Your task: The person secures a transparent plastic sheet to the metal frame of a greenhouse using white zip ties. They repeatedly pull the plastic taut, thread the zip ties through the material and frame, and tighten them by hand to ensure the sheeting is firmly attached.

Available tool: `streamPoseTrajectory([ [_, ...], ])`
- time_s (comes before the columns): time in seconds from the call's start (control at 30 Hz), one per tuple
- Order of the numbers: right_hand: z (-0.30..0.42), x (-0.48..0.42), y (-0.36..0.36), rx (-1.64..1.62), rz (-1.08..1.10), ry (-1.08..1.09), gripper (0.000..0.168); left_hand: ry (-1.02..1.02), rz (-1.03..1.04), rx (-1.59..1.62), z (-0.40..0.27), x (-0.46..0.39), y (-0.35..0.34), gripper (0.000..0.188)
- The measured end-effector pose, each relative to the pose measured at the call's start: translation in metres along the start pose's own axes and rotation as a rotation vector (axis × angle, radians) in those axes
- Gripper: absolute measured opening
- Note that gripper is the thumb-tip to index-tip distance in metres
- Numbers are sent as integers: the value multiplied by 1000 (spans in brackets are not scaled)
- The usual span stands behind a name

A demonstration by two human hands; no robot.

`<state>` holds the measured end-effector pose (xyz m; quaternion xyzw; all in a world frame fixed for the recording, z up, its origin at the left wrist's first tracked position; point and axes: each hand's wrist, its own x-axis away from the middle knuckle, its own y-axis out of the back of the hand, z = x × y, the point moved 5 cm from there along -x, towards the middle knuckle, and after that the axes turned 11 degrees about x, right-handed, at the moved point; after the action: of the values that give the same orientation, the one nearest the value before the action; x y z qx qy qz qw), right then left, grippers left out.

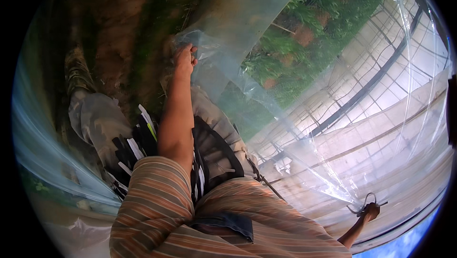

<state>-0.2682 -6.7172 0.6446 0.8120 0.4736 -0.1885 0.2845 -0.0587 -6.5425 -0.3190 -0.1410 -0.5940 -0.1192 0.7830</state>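
My left hand [185,58] is stretched out ahead, its fingers curled on the crumpled edge of a clear plastic film [242,11]. Out at the lower right, my right hand [370,211] is closed around a thin, dark, curved piece [367,201], perhaps wire or strap, where the film draws together into bright folds. Its exact kind cannot be told. The film spreads between my two hands. Black and white strips [135,148], one of them yellow-green, stick out in a bundle at my waist, beside my left forearm.
Green plants [282,50] and reddish soil lie beyond the film. A greenhouse frame with a dark curved bar [360,93] and pale sheeting [385,147] rises at the right. More film [53,150] hangs at the left. Bare soil [114,25] shows near my legs.
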Motion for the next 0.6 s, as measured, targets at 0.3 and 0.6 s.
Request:
streamPoseTrajectory([
  [0.3, -21, -40, -40, 222, -112, 265, 19, 226, -344, -227, 2, 55, 69, 35],
  [0.6, -29, -75, -64, 108, -204, 419, 28, 127, -581, 441, 15, 71, 138, 9],
])
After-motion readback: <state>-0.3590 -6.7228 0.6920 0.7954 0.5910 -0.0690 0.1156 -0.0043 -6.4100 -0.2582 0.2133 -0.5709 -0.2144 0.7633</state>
